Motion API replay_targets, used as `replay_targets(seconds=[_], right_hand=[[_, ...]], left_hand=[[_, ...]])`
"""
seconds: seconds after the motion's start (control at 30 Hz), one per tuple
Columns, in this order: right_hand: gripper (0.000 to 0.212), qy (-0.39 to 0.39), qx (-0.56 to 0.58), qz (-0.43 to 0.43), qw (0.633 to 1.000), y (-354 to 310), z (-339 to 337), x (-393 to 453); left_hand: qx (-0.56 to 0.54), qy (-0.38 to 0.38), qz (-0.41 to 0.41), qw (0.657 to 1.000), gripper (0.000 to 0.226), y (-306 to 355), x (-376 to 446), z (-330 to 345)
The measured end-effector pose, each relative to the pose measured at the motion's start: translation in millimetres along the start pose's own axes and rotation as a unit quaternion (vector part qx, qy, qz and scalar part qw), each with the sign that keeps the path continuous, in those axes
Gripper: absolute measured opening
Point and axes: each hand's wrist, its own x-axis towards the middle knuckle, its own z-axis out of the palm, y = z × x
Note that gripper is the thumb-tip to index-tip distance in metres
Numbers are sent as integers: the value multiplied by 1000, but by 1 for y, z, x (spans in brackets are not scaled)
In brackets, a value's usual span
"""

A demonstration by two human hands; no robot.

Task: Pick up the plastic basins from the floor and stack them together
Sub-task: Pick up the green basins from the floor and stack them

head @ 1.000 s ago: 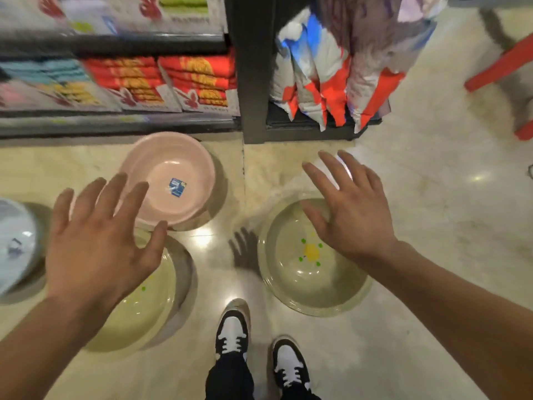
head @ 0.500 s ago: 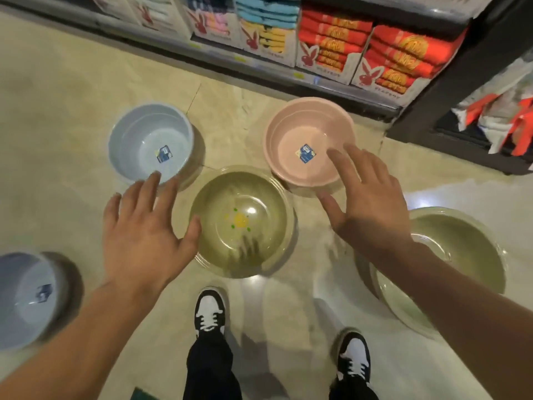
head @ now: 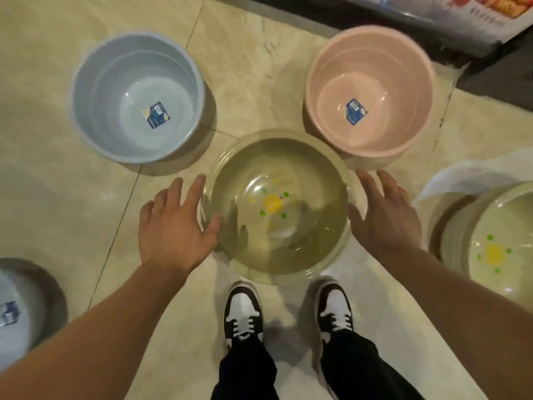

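- On the beige tiled floor, a clear basin is sitting before our shoes.
- We are flanking it with left hand and right hand, fingers spread wide, holding nothing.

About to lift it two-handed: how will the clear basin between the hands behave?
The clear basin looks thin and empty, so probably light and a bit flexible at the rim. Its glossy wall may be slippery. The left hand and right hand flank it, which should keep it level.

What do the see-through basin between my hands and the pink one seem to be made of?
Clear basin: likely glossy transparent plastic, since the floor and hand shadows show through it. Pink basin: looks like opaque, smooth plastic with a soft sheen.
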Motion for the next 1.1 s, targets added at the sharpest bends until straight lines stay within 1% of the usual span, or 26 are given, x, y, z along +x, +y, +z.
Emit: replay_targets(seconds=[0.07, 0.17, 0.23, 0.37, 0.5, 0.63, 0.73, 0.83, 0.93, 1.1], right_hand=[[68, -2, 6, 13, 1000, 4, 27, 11], [85, -11, 56, 19, 998, 8, 65, 24], [93, -11, 93, 50, 994, 9, 88, 29], [95, 2, 114, 79, 990, 13, 117, 28], [90, 21, 157, 101, 982, 19, 113, 22], [87, 26, 171, 112, 979, 24, 85, 10], [85, 49, 182, 118, 975, 39, 50, -4], [85, 70, 195, 124, 970, 61, 4, -19], [83, 111, 203, 133, 964, 95, -48, -37], [80, 179, 211, 212, 937, 182, -121, -77]], left_hand=[[-17, -1, 1, 1000, 75, -6, 12, 29], [-50, 1, -1, 999, 81, -12, 26, 65], [-80, -13, -11, 997, 88, -14, 31, 87], [-180, -76, -25, 980, 98, -19, 35, 122], [-219, -55, -23, 974, 99, -17, 38, 130], [-211, -54, -4, 976, 103, -9, 39, 103], [-201, -35, 21, 979, 103, 7, 33, 61], [-188, -19, 49, 981, 102, 37, 27, 13], [-201, -14, 101, 974, 100, 88, 25, -37], [-187, -8, 191, 964, 105, 214, 19, -102]])
